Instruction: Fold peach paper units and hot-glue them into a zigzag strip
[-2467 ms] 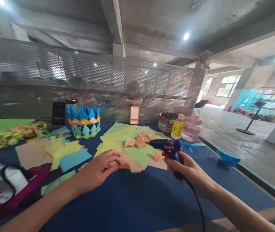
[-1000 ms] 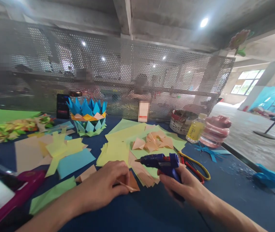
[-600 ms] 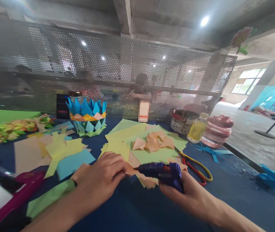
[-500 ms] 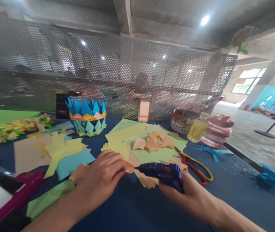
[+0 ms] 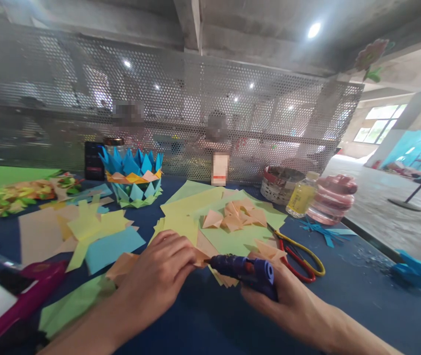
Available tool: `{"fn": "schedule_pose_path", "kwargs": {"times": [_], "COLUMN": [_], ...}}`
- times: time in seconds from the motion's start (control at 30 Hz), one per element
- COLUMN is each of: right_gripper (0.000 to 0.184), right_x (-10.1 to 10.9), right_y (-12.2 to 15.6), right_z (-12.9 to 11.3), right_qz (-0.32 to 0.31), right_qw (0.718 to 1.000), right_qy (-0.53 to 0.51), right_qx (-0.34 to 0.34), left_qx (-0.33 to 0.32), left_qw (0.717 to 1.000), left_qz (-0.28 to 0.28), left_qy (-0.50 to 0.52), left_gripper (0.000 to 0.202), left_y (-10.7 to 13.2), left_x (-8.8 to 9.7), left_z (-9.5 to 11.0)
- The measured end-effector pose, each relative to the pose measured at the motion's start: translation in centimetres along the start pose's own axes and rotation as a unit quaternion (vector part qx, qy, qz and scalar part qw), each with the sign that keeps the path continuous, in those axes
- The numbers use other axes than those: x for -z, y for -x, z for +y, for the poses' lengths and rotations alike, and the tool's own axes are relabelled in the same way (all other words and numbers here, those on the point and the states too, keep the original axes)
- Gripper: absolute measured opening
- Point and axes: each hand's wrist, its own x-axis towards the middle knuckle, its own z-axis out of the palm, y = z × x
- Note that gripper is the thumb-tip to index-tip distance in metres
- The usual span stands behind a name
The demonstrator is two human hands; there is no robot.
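My left hand (image 5: 168, 268) is closed on a small folded piece of orange paper (image 5: 200, 257), most of it hidden by my fingers. In my right hand (image 5: 288, 301) is a dark blue glue gun (image 5: 245, 271), its nozzle pointing left and meeting the paper's edge. Whether glue is coming out cannot be seen. Beyond the hands, several folded orange paper pieces (image 5: 238, 215) lie on green and yellow sheets (image 5: 184, 217). Scissors with red and yellow handles (image 5: 301, 256) rest to the right of the glue gun.
A blue, orange and green folded-paper ring (image 5: 132, 177) stands at the back left. Coloured paper (image 5: 116, 246) lies left of my left hand, near a magenta object (image 5: 29, 291). A woven basket (image 5: 280, 185), a yellow-labelled bottle (image 5: 302, 195) and a pink container (image 5: 332, 199) stand back right.
The glue gun has tilted and turned slightly, its body a little lower and further left. My left hand holds the paper in nearly the same place.
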Motion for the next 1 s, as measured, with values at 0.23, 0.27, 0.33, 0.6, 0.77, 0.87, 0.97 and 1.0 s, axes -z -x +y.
{"fn": "schedule_pose_path", "kwargs": {"times": [0.23,0.27,0.33,0.6,0.77,0.87,0.97,1.0], "right_gripper": [0.013,0.013,0.014,0.023,0.026,0.024,0.023,0.023], "right_x": [0.03,0.02,-0.02,-0.28,-0.20,-0.11,-0.08,-0.08], "right_y": [0.28,0.33,0.41,0.68,0.63,0.53,0.47,0.46], "right_z": [-0.64,-0.66,-0.64,0.15,0.05,-0.34,-0.66,-0.70], "right_qz": [0.000,-0.003,-0.007,-0.003,-0.018,-0.022,-0.026,-0.027], "right_qw": [0.992,0.992,0.993,0.992,0.995,0.996,0.997,0.997], "right_qy": [0.122,0.120,0.118,0.123,0.103,0.091,0.073,0.067], "right_qx": [0.032,0.030,0.025,0.014,-0.002,-0.001,0.003,0.002], "left_qx": [-0.028,-0.029,-0.030,-0.045,-0.040,-0.047,-0.048,-0.048], "left_qw": [0.999,0.999,0.999,0.998,0.998,0.998,0.998,0.998], "left_qz": [0.033,0.034,0.038,0.038,0.044,0.041,0.036,0.038], "left_qy": [0.021,0.022,0.021,0.010,0.004,-0.005,-0.008,-0.007], "left_gripper": [0.017,0.017,0.017,0.015,0.018,0.021,0.021,0.021], "left_y": [0.19,0.18,0.16,0.35,0.15,0.08,0.10,0.12], "left_x": [-0.39,-0.39,-0.36,-0.15,-0.03,0.08,0.10,0.09], "left_z": [0.25,0.32,0.44,0.30,0.41,0.57,0.59,0.56]}}
